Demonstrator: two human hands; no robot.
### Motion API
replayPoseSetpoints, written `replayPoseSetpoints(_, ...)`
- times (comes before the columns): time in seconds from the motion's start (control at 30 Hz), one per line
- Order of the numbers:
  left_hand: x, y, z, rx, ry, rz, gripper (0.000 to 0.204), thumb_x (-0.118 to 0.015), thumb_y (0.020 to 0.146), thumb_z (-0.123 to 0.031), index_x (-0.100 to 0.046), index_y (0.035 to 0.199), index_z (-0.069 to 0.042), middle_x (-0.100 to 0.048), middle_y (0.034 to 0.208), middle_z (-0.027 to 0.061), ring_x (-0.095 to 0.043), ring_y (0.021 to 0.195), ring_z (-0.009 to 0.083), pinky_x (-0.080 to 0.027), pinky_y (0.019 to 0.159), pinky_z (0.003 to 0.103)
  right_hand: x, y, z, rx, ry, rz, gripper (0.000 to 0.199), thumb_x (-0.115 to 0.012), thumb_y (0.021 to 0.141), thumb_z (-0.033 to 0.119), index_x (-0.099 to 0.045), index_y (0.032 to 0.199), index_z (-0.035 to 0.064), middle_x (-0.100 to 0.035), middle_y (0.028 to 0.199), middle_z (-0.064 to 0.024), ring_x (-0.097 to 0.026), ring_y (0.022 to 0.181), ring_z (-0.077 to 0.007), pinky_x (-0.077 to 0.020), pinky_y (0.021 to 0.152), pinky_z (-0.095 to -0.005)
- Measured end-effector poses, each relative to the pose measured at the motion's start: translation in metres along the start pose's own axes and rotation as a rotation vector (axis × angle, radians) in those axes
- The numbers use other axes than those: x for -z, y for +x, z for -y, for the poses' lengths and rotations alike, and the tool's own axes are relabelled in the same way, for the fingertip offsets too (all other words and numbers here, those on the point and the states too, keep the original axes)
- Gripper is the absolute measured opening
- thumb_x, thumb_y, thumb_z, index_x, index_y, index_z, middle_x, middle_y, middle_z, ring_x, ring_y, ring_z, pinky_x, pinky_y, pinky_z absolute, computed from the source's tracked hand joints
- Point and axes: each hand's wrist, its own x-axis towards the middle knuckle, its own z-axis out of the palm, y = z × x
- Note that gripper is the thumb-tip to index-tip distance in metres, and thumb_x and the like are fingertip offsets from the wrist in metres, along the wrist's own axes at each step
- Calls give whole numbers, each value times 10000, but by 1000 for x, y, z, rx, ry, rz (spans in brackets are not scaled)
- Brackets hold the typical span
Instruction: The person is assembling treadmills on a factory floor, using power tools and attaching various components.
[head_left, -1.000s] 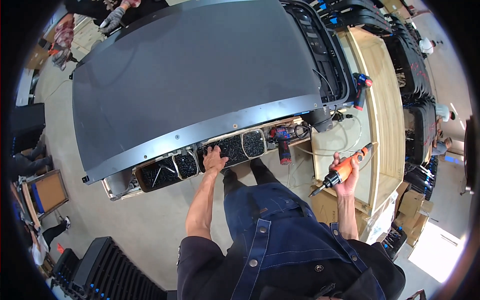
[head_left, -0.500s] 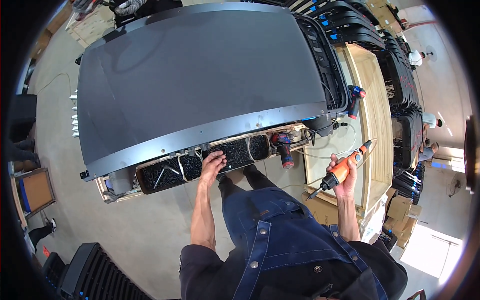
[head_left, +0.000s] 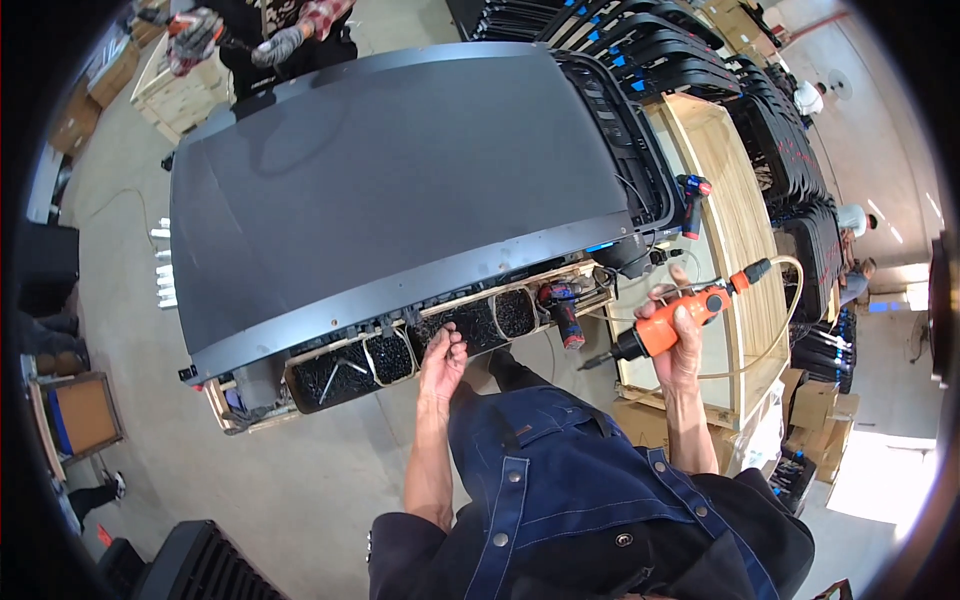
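Right up close we have the dark-blue apron with stitched seams and metal studs, and out in front of it, both bare hands up and busy! The right hand has its fingers wrapped around an orange-and-black, tube-shaped power screwdriver, bit angled down to the left, well apart from the trays. A tan hose loops off its back end.

Over to the left hand: fingers bent inward, narrow, fingertips in line with the long compartment of the row of black trays filled with small dark fasteners. Is anything pinched in there? Cannot tell, nor how tightly they close. In the leftmost compartment lies a bent silver metal rod; at the row's right end, a red-and-black cordless driver.

Just beyond, the huge dark-grey, smooth panel fills the middle. To its right, a pale wooden open box, with a second red-and-black cordless driver near its left side. And at the far edge, a co-worker's grey-gloved hand beside the panel!
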Motion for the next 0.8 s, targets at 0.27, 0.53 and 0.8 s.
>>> replayPoseSetpoints(0.27,-64,-9,39,101,-193,153,185,-513,1075,-188,-592,1138,-33,-535,938,47,-479,684,110,-432,529,236,-45,33,-12,20,165,136,430,-715,900,181,-548,1275,53,-613,1106,-117,-658,980,-215,-546,940,-420)
replayPoseSetpoints(0.53,-142,-14,92,40,186,78,219,-654,1001,-180,-631,1166,-38,-675,979,62,-652,844,156,-575,736,256,-23,59,-14,21,188,86,472,-683,895,105,-491,1319,25,-624,1219,-154,-698,1012,-245,-568,927,-429)
replayPoseSetpoints(0.8,-186,16,142,-69,379,-30,209,-658,1006,-188,-649,1144,-32,-695,925,76,-650,765,149,-550,668,267,29,93,0,15,255,2,437,-713,879,143,-523,1265,61,-628,1163,-138,-680,992,-244,-560,941,-451)
